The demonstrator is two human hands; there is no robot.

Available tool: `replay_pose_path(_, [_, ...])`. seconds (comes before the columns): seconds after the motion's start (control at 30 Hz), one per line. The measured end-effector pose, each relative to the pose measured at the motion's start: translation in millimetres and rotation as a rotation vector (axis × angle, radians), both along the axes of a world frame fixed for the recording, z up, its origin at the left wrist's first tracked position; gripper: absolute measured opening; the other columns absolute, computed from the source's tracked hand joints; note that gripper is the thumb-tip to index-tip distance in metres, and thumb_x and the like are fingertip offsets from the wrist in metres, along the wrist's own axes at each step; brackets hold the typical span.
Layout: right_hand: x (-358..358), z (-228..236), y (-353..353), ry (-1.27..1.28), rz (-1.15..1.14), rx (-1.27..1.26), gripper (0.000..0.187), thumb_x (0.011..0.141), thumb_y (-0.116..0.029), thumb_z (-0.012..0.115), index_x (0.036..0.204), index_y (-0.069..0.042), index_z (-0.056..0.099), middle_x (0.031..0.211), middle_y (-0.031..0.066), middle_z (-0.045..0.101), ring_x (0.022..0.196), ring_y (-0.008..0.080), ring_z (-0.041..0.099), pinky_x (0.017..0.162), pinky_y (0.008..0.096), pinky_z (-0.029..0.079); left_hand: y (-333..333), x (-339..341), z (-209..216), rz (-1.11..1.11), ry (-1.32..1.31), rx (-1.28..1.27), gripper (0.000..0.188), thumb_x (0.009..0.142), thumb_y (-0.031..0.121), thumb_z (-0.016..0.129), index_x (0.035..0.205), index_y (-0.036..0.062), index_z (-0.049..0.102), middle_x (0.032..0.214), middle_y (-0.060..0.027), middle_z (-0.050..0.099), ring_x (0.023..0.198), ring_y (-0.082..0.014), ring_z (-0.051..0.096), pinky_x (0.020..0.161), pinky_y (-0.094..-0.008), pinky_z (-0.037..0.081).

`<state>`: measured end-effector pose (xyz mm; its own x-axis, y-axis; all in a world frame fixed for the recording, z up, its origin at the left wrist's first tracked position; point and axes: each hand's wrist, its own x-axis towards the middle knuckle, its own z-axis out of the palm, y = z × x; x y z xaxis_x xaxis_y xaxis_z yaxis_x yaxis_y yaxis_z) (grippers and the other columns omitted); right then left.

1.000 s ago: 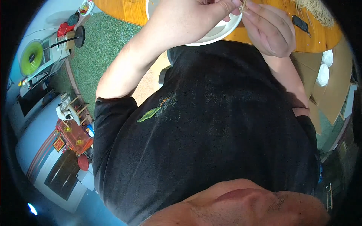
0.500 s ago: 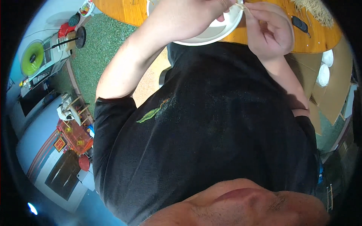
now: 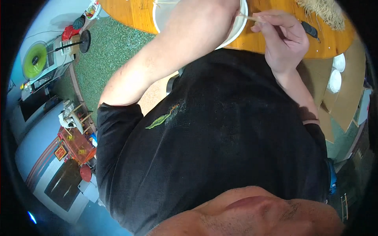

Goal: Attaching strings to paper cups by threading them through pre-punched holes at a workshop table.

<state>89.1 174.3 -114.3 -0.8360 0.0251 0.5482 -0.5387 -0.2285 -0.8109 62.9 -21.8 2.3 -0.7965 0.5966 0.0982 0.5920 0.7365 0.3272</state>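
Observation:
My right hand (image 3: 289, 41) is closed in a pinch on a thin, pale strand (image 3: 251, 17), above the wooden table. The strand runs left over the rim of a white basin (image 3: 241, 29) toward my left hand (image 3: 222, 8). That hand lies over the basin, its fingers turned away and hidden, so its grip does not show. Another pale strand (image 3: 167, 3) crosses the basin's far left side. On the table at the far right is a bundle of similar pale, stringy strands (image 3: 327, 13).
A dark key fob (image 3: 310, 29) lies on the wooden table (image 3: 122, 13) beside my right hand. White bowls (image 3: 334, 80) sit on flattened cardboard (image 3: 346, 102) at the right. To the left are green flooring (image 3: 106, 51) and a fan with green blades (image 3: 34, 61).
My left hand has turned, its fingers now hidden behind the wrist. The right hand has drawn slightly right, away from it, and more of the strand shows between them.

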Motion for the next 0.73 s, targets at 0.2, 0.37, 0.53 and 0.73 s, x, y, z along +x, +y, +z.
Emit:
replay_pose_path(0.2, [1, 9, -7, -0.232, -0.035, -0.204, 0.009, 0.093, 0.006, 0.071, 0.101, 0.004, 0.066, 0.100, 0.0151, 0.074, 0.085, 0.0156, 0.073, 0.073, 0.0266, 0.061, -26, 15, -16, -0.097, -0.013, 0.099, 0.052, 0.095, 0.043, 0.070, 0.129, 0.0065, 0.059, 0.100, -0.0191, 0.072, 0.084, -0.0391, 0.072, 0.070, -0.0466, 0.057])
replay_pose_path(0.37, [-17, 24, 1, -0.149, 0.019, -0.247, 0.018, 0.092, 0.010, 0.070, 0.108, 0.004, 0.063, 0.112, 0.0189, 0.072, 0.099, 0.0207, 0.073, 0.088, 0.0293, 0.059, -30, 19, 14, -0.250, -0.076, 0.154, 0.027, 0.089, 0.031, 0.079, 0.098, 0.0065, 0.072, 0.080, -0.0119, 0.071, 0.073, -0.0320, 0.072, 0.064, -0.0408, 0.055])
replay_pose_path(0.53, [-26, 20, 0, -0.283, 0.240, -0.301, 0.074, 0.090, -0.006, 0.077, 0.152, -0.001, 0.037, 0.156, 0.0186, 0.045, 0.148, 0.0303, 0.039, 0.124, 0.0460, 0.031, -39, 13, 41, -0.142, 0.252, 0.731, 0.010, 0.092, 0.011, 0.075, 0.092, 0.0029, 0.069, 0.075, -0.0081, 0.066, 0.062, -0.0225, 0.062, 0.056, -0.0322, 0.047])
replay_pose_path(0.73, [-7, 26, -12, -0.546, 0.689, -0.547, 0.107, 0.086, -0.057, 0.078, 0.162, -0.005, 0.023, 0.165, 0.0132, 0.035, 0.153, 0.0299, 0.033, 0.125, 0.0436, 0.027, -52, 16, 35, -0.274, 0.322, 1.164, 0.022, 0.100, 0.021, 0.068, 0.108, 0.0011, 0.063, 0.087, -0.0126, 0.068, 0.061, -0.0209, 0.059, 0.055, -0.0308, 0.049])
